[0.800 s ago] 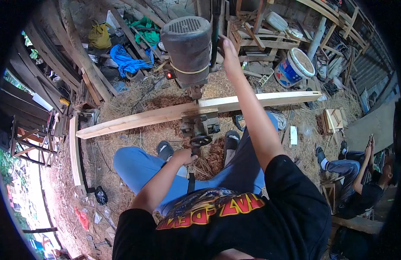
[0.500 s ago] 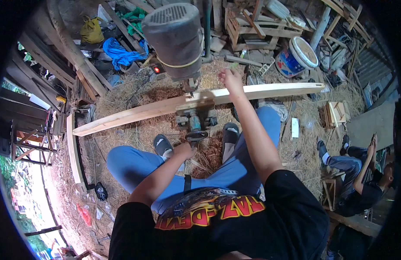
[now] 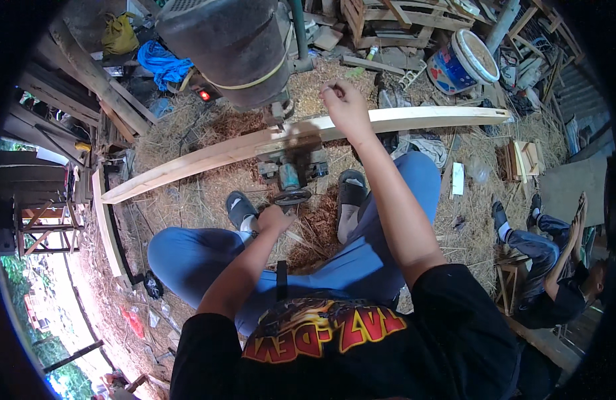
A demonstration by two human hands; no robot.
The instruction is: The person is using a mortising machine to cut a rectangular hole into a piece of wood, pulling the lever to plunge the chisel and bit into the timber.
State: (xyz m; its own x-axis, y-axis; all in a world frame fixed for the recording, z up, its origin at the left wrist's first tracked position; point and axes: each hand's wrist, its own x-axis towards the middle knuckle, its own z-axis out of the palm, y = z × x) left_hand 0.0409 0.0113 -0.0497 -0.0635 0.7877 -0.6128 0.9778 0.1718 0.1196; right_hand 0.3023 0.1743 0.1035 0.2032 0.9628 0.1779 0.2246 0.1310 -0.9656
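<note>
A long pale timber [image 3: 178,170] lies crosswise on a metal vise [image 3: 288,173] with a handwheel [image 3: 293,195], beneath a machine with a dark motor housing [image 3: 228,53], a yellow band and a lit red switch [image 3: 204,95]. My right hand [image 3: 346,110] is raised over the timber right of the spindle, fingers loosely bent and slightly apart, nothing visible in them. Low by the handwheel, my left hand [image 3: 273,219] has its fingers curled down; what they hold, if anything, is hidden.
A co-worker [image 3: 561,280] sits at the right. Scrap wood [image 3: 388,20], a paint bucket [image 3: 464,63], a blue tarp [image 3: 162,63] and a yellow bag [image 3: 121,33] lie around. A board [image 3: 108,227] runs along the left, and my knees flank the vise.
My right hand has left the upright part beside the motor and come down toward the timber. My left hand has shifted slightly upward. The view has shifted, moving the machine up and left.
</note>
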